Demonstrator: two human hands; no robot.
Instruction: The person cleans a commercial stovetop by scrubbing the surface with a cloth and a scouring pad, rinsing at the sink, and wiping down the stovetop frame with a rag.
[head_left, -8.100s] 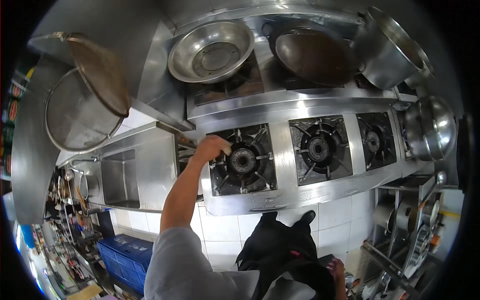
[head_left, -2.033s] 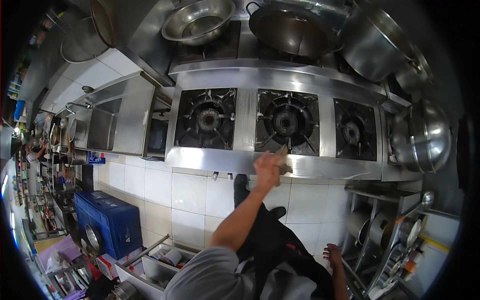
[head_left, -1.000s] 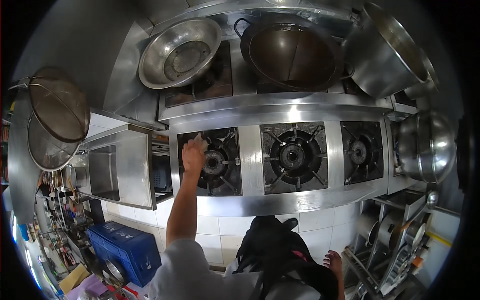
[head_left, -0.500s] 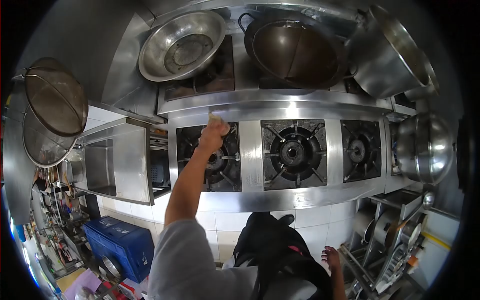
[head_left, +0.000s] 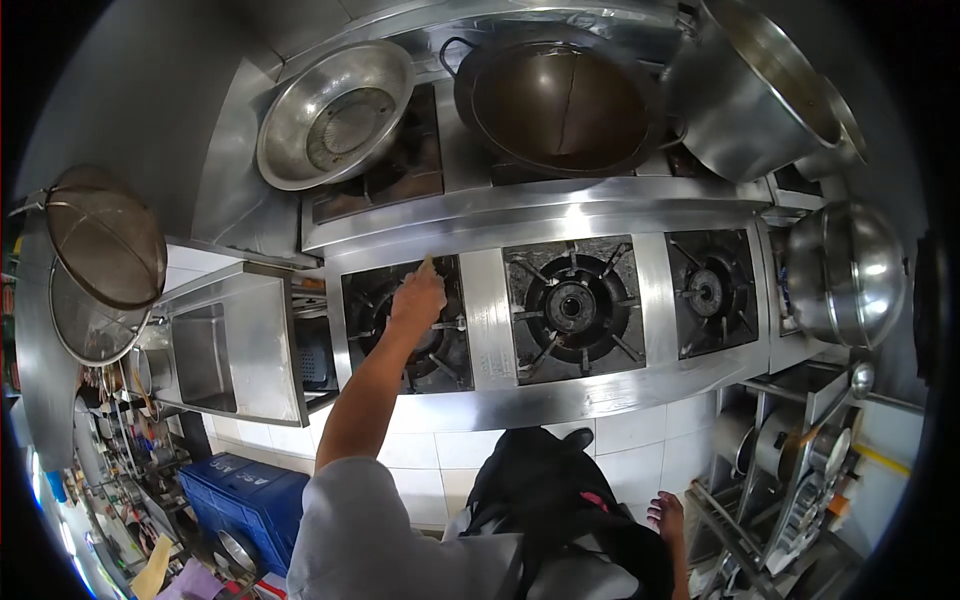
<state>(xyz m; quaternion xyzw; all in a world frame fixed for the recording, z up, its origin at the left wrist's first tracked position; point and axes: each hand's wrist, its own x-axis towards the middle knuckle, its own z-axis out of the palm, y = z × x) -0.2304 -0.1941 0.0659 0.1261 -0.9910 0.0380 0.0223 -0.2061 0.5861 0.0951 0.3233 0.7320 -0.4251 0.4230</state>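
My left hand point(head_left: 418, 298) reaches over the left burner point(head_left: 428, 345), near the back of its dark square pan. Its fingers are closed on a small yellowish cloth point(head_left: 428, 264), mostly covered by the hand, so I cannot make out its full shape. To the right are the middle burner point(head_left: 570, 305) and the right burner point(head_left: 705, 292), set in the same steel stove top point(head_left: 490, 320). Low at my right side hangs my right hand point(head_left: 665, 514), fingers loosely apart and nothing in them.
Behind the burners stand a perforated steel basin point(head_left: 285, 165), a large dark wok point(head_left: 470, 95) and a deep steel pot point(head_left: 735, 110). Large strainers point(head_left: 105, 240) hang at left above a steel sink point(head_left: 205, 340). A blue crate point(head_left: 245, 510) stands on the floor; steel bowls point(head_left: 850, 275) are at right.
My left hand has moved back a little toward me from the stove's back rail, cloth still in it. The whole view has shifted slightly. My right hand stays low at my side.
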